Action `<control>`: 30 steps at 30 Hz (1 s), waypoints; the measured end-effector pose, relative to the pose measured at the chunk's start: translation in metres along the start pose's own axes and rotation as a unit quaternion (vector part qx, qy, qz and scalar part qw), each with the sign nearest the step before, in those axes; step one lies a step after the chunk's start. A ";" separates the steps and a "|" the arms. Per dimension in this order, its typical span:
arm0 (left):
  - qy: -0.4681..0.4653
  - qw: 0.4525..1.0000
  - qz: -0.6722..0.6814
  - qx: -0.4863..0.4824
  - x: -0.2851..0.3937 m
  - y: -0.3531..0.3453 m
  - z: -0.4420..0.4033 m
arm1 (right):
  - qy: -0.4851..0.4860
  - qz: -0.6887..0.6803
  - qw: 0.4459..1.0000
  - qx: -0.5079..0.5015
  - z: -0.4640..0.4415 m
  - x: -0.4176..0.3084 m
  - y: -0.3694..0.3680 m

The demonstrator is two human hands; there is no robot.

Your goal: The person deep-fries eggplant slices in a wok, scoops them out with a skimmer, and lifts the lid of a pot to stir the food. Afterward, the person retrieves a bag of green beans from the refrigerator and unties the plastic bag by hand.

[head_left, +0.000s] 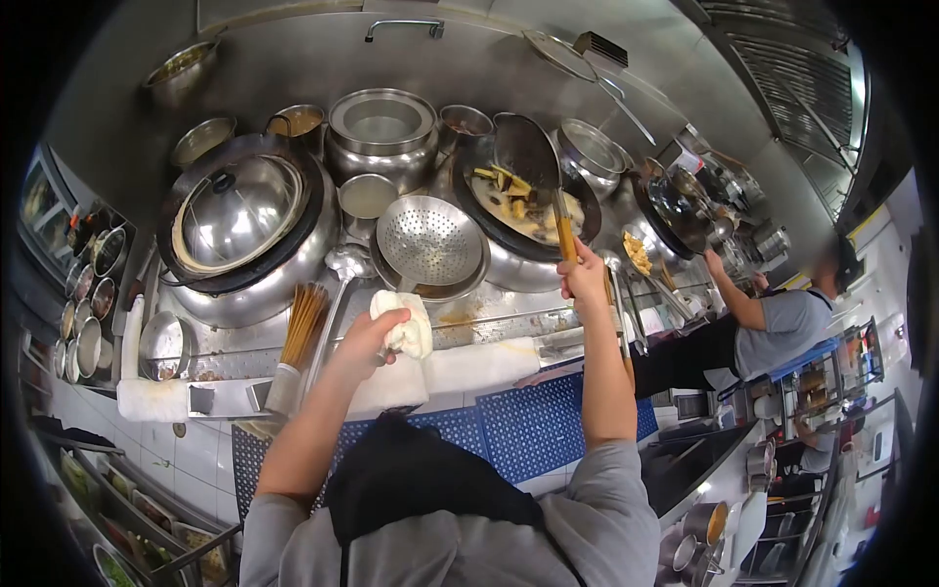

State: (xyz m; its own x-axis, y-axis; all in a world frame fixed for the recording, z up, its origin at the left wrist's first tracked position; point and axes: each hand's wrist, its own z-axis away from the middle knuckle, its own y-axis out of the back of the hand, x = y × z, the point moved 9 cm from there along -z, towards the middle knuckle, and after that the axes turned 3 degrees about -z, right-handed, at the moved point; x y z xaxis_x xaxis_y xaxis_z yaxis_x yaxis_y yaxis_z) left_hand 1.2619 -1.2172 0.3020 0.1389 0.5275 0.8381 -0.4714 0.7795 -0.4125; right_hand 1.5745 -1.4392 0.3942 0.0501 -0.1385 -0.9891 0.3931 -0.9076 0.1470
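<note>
My left hand is closed on a folded white cloth. Just beyond it, a perforated metal strainer rests over a metal bowl, its short handle running toward the cloth; whether my fingers also grip that handle is hidden. My right hand is wrapped round the wooden handle of a dark, round-bowled pan. That pan is tilted up at the back of a wok, where yellow strips and dark pieces lie in pale, foamy liquid.
At left, a domed lid covers another wok. A metal ladle and a bamboo brush lie near my left arm. Metal pots line the back. On the right, a co-worker stands at a further wok.
</note>
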 end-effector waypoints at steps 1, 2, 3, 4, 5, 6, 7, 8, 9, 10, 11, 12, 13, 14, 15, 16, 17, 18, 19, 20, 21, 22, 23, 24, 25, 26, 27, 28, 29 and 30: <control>0.004 1.000 0.003 0.001 0.000 0.000 -0.001 | 0.021 0.037 0.999 0.014 0.005 -0.005 -0.003; 0.009 1.000 0.005 0.003 -0.001 0.001 -0.001 | 0.041 0.075 0.996 0.028 0.009 -0.010 -0.003; 0.007 1.000 0.005 -0.004 -0.001 0.002 -0.002 | 0.048 0.120 0.991 0.034 0.011 -0.011 -0.002; 0.008 1.000 0.001 -0.008 -0.003 0.004 -0.005 | 0.048 0.119 0.991 0.031 0.017 -0.015 -0.005; 0.009 1.000 -0.003 -0.012 -0.005 0.005 -0.008 | 0.048 0.117 0.992 0.029 0.024 -0.020 -0.007; 0.010 1.000 -0.007 -0.016 -0.006 0.006 -0.010 | 0.047 0.116 0.992 0.028 0.031 -0.024 -0.007; 0.008 1.000 0.000 -0.017 -0.005 0.007 -0.009 | 0.032 0.080 0.996 0.015 0.037 -0.027 -0.008; 0.006 1.000 0.006 -0.020 -0.003 0.006 -0.008 | 0.013 0.062 0.998 0.009 0.045 -0.029 -0.007; 0.004 1.000 0.013 -0.023 -0.002 0.005 -0.007 | -0.007 0.043 0.999 0.003 0.053 -0.033 -0.006; 0.004 1.000 0.012 -0.020 -0.001 0.005 -0.007 | -0.025 0.023 0.999 -0.002 0.061 -0.035 -0.006; 0.004 1.000 0.013 -0.017 -0.001 0.006 -0.007 | -0.031 0.023 0.999 -0.012 0.064 -0.033 -0.004; 0.003 1.000 0.014 -0.012 0.000 0.007 -0.007 | -0.034 0.031 0.999 -0.010 0.064 -0.031 0.001; 0.006 1.000 0.012 -0.010 0.000 0.007 -0.006 | -0.038 0.039 0.998 -0.009 0.062 -0.025 0.006; 0.007 1.000 0.010 -0.011 0.000 0.007 -0.008 | -0.043 0.047 0.998 -0.011 0.059 -0.020 0.009; 0.007 1.000 0.009 -0.010 -0.001 0.009 -0.009 | -0.037 0.077 0.996 -0.002 0.055 -0.017 0.014; 0.008 1.000 0.008 -0.007 -0.003 0.010 -0.009 | -0.031 0.090 0.995 0.002 0.046 -0.011 0.020; 0.008 1.000 0.006 -0.010 -0.003 0.010 -0.008 | -0.026 0.104 0.994 0.005 0.036 -0.007 0.024; 0.008 1.000 0.005 -0.013 -0.002 0.009 -0.008 | -0.019 0.118 0.993 0.007 0.028 -0.003 0.029; 0.007 1.000 0.005 -0.014 -0.001 0.009 -0.008 | -0.015 0.124 0.992 0.026 0.027 -0.007 0.032; 0.009 1.000 0.004 -0.012 -0.002 0.009 -0.008 | -0.011 0.129 0.991 0.044 0.027 -0.012 0.034; 0.010 1.000 0.004 -0.009 -0.002 0.009 -0.008 | -0.006 0.134 0.989 0.061 0.024 -0.017 0.036; 0.010 1.000 0.004 -0.007 -0.001 0.009 -0.008 | 0.014 0.139 0.988 0.071 0.016 -0.018 0.040; 0.009 1.000 0.003 -0.004 -0.001 0.010 -0.008 | 0.033 0.143 0.986 0.082 0.007 -0.018 0.047; 0.010 1.000 0.001 -0.002 -0.001 0.010 -0.007 | 0.052 0.147 0.983 0.094 -0.001 -0.017 0.053; 0.011 1.000 -0.001 -0.001 -0.002 0.009 -0.006 | 0.034 0.122 0.988 0.094 0.002 -0.026 0.051; 0.013 1.000 -0.004 -0.001 -0.003 0.010 -0.007 | 0.039 0.127 0.986 0.100 -0.006 -0.028 0.055; 0.016 1.000 -0.007 -0.003 -0.005 0.011 -0.009 | 0.045 0.132 0.984 0.108 -0.016 -0.028 0.060; 0.019 1.000 -0.011 -0.004 -0.007 0.011 -0.010 | 0.050 0.137 0.983 0.115 -0.021 -0.032 0.063; 0.019 1.000 -0.010 0.000 -0.007 0.010 -0.010 | 0.038 0.182 0.973 0.140 -0.024 -0.034 0.068; 0.018 1.000 -0.010 0.005 -0.006 0.009 -0.008 | 0.032 0.198 0.967 0.159 -0.027 -0.036 0.070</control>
State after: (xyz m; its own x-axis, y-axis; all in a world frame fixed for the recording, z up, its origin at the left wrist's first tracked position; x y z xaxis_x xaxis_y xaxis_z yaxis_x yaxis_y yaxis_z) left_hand 1.2639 -1.2104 0.2902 0.1791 0.5240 0.8327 -0.4773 0.7864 -0.3922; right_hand 1.6251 -1.4871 0.4401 0.1994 -0.4848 -0.8516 0.0302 -0.8656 0.4998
